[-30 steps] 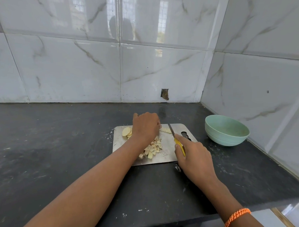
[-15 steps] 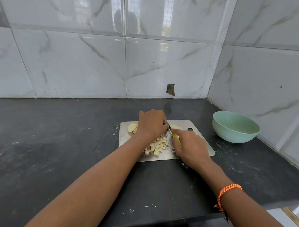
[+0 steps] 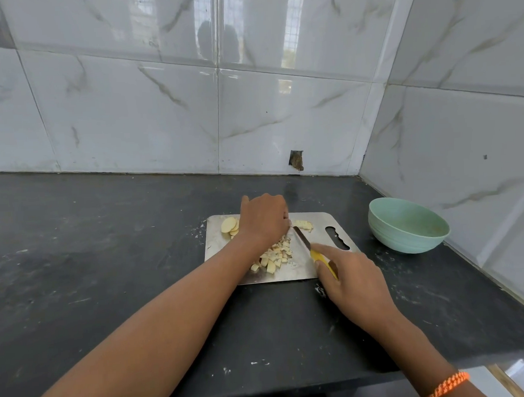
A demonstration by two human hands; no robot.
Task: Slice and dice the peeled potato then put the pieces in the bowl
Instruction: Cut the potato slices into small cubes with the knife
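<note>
— Where are your hands right now?

— Both are over the steel cutting board (image 3: 219, 248). My left hand (image 3: 264, 220) is curled, knuckles up, at the far middle of the board. What the fingers press on is hidden under the hand, so I cannot tell what it holds. My right hand (image 3: 353, 280) is closed round the yellow handle of the knife (image 3: 312, 251), forefinger stretched along the top.

— And the blade?

— It points away from me and to the left, its tip right at my left knuckles. Whether the edge touches the board I cannot say.

— Where is the potato?

— In three lots on the board. The round slices (image 3: 229, 225) lie overlapping at the far left corner, just beside my left hand. The diced pieces (image 3: 272, 256) sit in a loose heap in the middle, partly under my left wrist and just left of the blade. A cut chunk (image 3: 303, 225) lies on the far side, to the right of the knife tip.

— And the bowl?

— The pale green bowl (image 3: 406, 237) stands on the dark counter (image 3: 107, 250) to the right of the board, near the tiled corner, apart from the board. I see no potato in it.

— Anything else?

— An orange bracelet (image 3: 447, 385) is on my right wrist.
</note>
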